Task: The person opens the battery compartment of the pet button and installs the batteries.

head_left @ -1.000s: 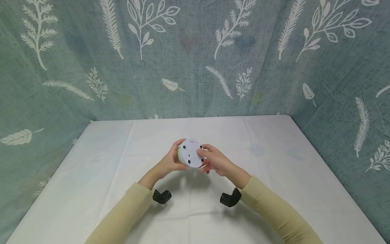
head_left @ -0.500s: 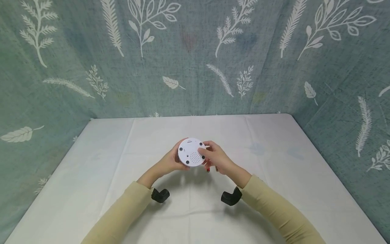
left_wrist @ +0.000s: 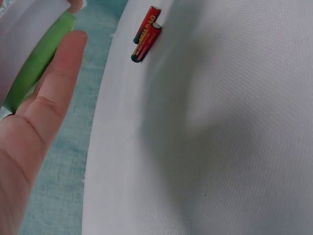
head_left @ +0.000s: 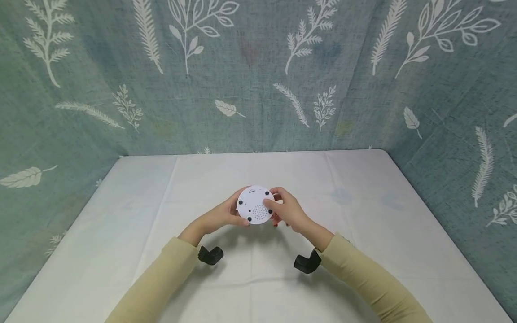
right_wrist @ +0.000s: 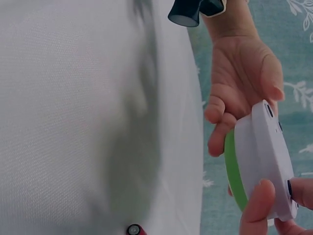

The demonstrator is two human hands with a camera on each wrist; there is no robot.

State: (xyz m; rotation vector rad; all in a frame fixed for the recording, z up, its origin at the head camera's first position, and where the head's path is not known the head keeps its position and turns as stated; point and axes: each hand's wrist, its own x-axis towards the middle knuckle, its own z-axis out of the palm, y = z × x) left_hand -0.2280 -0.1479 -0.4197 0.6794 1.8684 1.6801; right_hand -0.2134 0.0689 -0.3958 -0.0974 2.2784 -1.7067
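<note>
A round white device [head_left: 255, 204] is held up over the table between both hands, its flat underside toward the head camera. That underside has dark round feet, a patch of small holes and a slot. In the right wrist view the white body [right_wrist: 264, 152] has a green band [right_wrist: 235, 171] round its other face. My left hand [head_left: 216, 218] grips its left side. My right hand [head_left: 291, 214] pinches the right edge, thumb on the underside. Two red batteries [left_wrist: 146, 35] lie side by side on the table in the left wrist view, beyond the device.
A white cloth covers the table [head_left: 186, 179]. Behind and beside it hangs a green-blue curtain [head_left: 258, 103] with white leaf prints. Black wrist mounts [head_left: 308, 262] stick out inward at both sleeves.
The white device has tilted and turned a little, so its underside faces the head camera more fully and the green edge has gone from that view. Both hands keep hold of it.
</note>
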